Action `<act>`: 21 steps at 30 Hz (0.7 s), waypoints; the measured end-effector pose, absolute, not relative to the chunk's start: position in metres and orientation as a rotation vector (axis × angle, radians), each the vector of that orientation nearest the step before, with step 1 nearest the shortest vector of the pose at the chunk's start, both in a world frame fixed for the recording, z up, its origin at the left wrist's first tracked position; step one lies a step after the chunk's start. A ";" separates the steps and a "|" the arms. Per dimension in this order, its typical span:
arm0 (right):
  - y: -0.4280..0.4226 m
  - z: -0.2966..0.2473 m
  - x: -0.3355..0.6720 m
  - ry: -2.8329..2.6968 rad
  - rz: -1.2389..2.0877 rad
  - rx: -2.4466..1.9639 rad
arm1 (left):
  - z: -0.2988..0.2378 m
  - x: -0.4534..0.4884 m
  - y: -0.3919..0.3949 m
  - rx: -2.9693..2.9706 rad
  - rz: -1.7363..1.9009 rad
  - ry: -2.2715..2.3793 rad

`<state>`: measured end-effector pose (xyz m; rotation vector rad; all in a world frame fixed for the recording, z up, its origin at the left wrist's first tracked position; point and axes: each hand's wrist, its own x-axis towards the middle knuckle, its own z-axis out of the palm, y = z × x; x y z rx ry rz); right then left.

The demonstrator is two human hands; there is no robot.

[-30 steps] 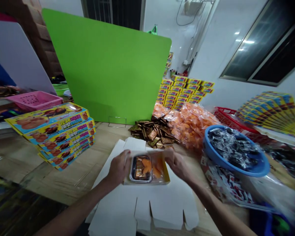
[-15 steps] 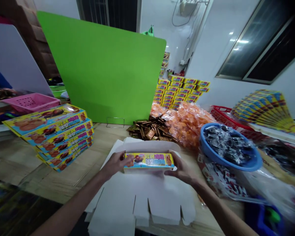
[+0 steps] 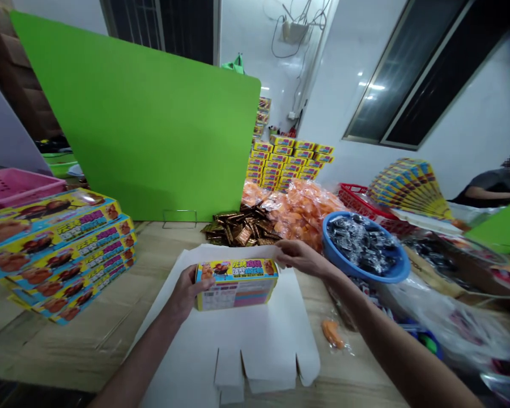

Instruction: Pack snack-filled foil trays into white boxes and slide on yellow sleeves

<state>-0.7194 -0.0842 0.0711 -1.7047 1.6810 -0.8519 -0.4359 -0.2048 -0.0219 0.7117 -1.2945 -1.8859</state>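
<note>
Where both hands held the ends half a second ago: left hand point(image 3: 182, 292) keeps its end; right hand point(image 3: 301, 258) has moved to the far right corner; printed box point(image 3: 236, 283) now shows a second face, lettered and colour-barred; the view has swung right, bringing in one person point(image 3: 493, 184).
Pink basket point(image 3: 34, 190): one, cut by the left edge.
Box stack point(image 3: 68, 249): about five, one upon another, on the table.
Green board point(image 3: 153, 130): one large, upright, behind the table.
Left hand: one, grasping the left end of the printed box, thumb on its front.
Printed box: one, tilted, above flat white card point(image 3: 255, 340), between the hands.
Brown packets point(image 3: 242, 229): one heap, uncountable, beyond the card.
Rear boxes point(image 3: 287, 161): several columns, count uncertain.
Right hand: one, fingers bunched; whether gripping box or card, cannot tell.
Orange packets point(image 3: 297, 207): one large heap, plus one loose packet point(image 3: 332, 333) right of the card.
Blue basin point(image 3: 357, 271): one, filled with dark wrapped packets.
Red basket point(image 3: 359, 198): one, behind the basin.
Fanned cartons point(image 3: 408, 190): one row, many.
</note>
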 end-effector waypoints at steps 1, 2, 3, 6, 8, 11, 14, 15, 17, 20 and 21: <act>-0.088 0.078 -0.717 1.633 -0.781 -1.709 | -0.022 -0.436 -0.205 0.712 -1.883 -1.294; -0.092 0.084 -0.713 1.608 -0.730 -1.710 | -0.023 -0.435 -0.205 0.713 -1.883 -1.297; -0.094 0.089 -0.710 1.607 -0.690 -1.720 | -0.024 -0.435 -0.204 0.712 -1.886 -1.300; -0.096 0.096 -0.705 1.654 -0.575 -1.813 | -0.026 -0.435 -0.204 0.693 -1.898 -1.298; -0.095 0.098 -0.707 1.653 -0.516 -1.837 | -0.027 -0.435 -0.203 0.688 -1.895 -1.296; -0.094 0.093 -0.708 1.671 -0.434 -1.862 | -0.026 -0.436 -0.203 0.698 -1.873 -1.295; -0.095 0.083 -0.704 1.775 -0.348 -2.117 | -0.025 -0.438 -0.199 0.699 -1.883 -1.272; -0.096 0.079 -0.701 1.815 -0.318 -2.213 | -0.024 -0.438 -0.198 0.700 -1.891 -1.258; -0.098 0.074 -0.694 1.878 -0.245 -2.300 | -0.023 -0.438 -0.195 0.706 -1.896 -1.216; -0.099 0.070 -0.685 1.894 -0.221 -2.211 | -0.016 -0.430 -0.200 0.720 -1.861 -1.125; -0.099 0.070 -0.683 1.870 -0.251 -2.193 | -0.011 -0.426 -0.204 0.741 -1.820 -1.116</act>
